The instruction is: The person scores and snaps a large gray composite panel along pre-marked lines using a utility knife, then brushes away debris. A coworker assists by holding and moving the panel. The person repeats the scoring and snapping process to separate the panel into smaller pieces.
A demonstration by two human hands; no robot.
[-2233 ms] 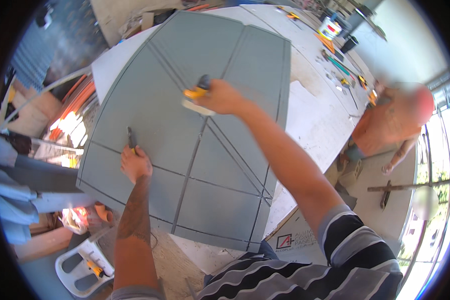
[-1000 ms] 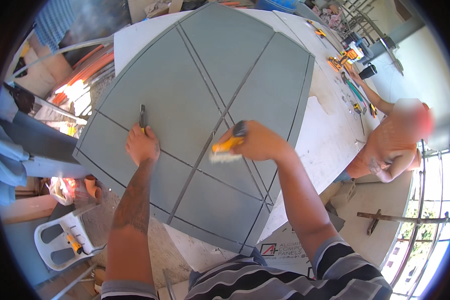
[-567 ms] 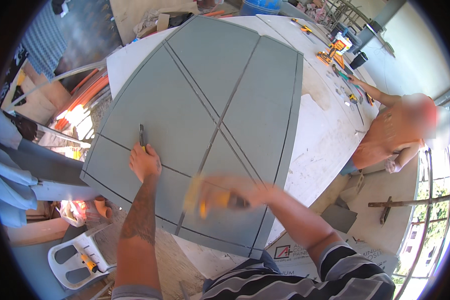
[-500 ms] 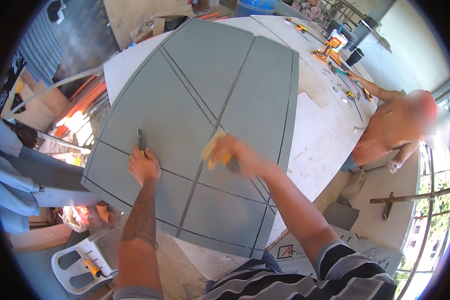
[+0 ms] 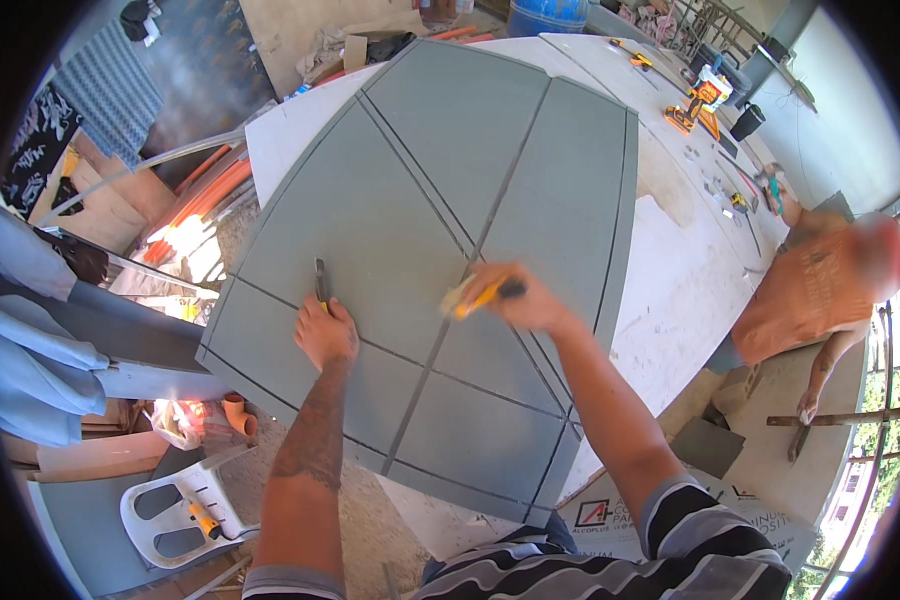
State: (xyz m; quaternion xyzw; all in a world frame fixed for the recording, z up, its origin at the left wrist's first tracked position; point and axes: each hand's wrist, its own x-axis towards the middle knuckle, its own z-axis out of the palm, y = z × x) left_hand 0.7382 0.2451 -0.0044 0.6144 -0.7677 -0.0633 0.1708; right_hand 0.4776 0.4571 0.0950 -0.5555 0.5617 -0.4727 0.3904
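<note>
A large grey panel (image 5: pixel 410 240) with dark grooves scored across it lies over a white table. My left hand (image 5: pixel 326 332) rests on its left part, closed around a utility knife (image 5: pixel 320 277) whose dark end points away from me. Near the panel's middle, my right hand (image 5: pixel 530 298) grips a paintbrush (image 5: pixel 488 295) with a yellow handle and black tip. Its pale bristles (image 5: pixel 454 301) are smeared by motion beside the long groove, and I cannot tell whether they touch the panel.
At right, a co-worker (image 5: pixel 800 280) in orange leans by the white table (image 5: pixel 660 290), a hand on a green-handled tool (image 5: pixel 775 195). A drill (image 5: pixel 682 118) and several hand tools lie at the far right. A white plastic chair (image 5: pixel 155 515) stands lower left, near orange pipes (image 5: pixel 205 200).
My right hand has swept the brush slightly across the panel's middle; my left hand keeps its hold. The view has shifted, and the co-worker's hand has drawn the green-handled tool nearer.
</note>
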